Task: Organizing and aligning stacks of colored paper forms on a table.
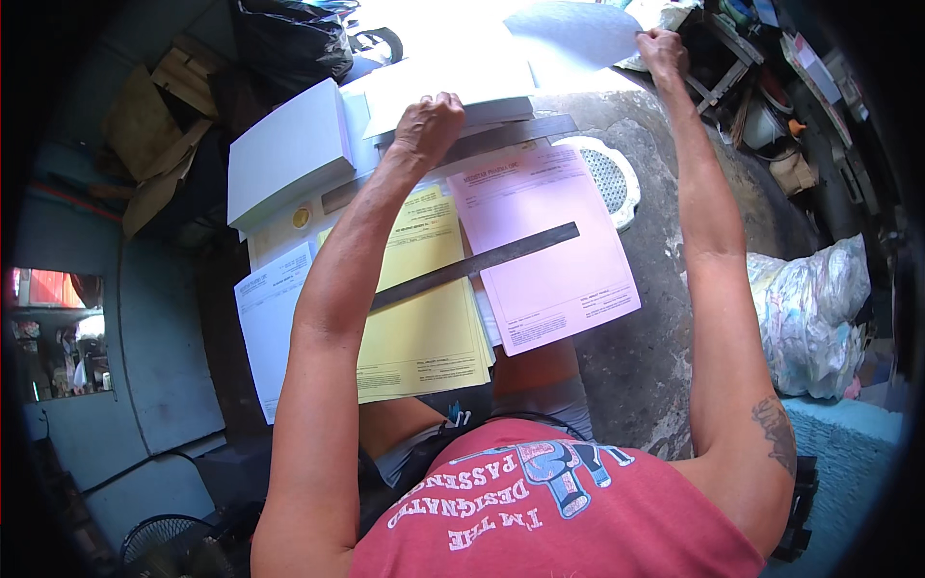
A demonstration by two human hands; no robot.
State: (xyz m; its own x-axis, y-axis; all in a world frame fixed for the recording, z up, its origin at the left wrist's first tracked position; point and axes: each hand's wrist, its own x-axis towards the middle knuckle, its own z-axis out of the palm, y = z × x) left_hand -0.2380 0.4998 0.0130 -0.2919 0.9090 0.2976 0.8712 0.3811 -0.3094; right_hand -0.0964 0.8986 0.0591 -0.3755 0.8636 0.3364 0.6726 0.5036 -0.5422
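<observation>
My right hand (661, 54) grips the corner of a thin sheet of paper (578, 32), raised at the far right of the table. My left hand (431, 123) rests at the near edge of a stack of white paper (448, 76); whether its fingers pinch anything is unclear. A dark flat bar (506, 256) lies across a yellow printed form stack (426, 318) and pink printed forms (556, 289). White printed forms (264, 311) lie partly behind my left forearm. Another dark bar (513, 136) lies in front of the white stack.
A thick white paper stack (289, 148) stands at the left. A round yellow object (300, 217) sits near it. Right of the pink forms is a white-rimmed perforated seat (611, 180). A black plastic bag (293, 40) stands at the back left, a filled clear bag (813, 311) at the right.
</observation>
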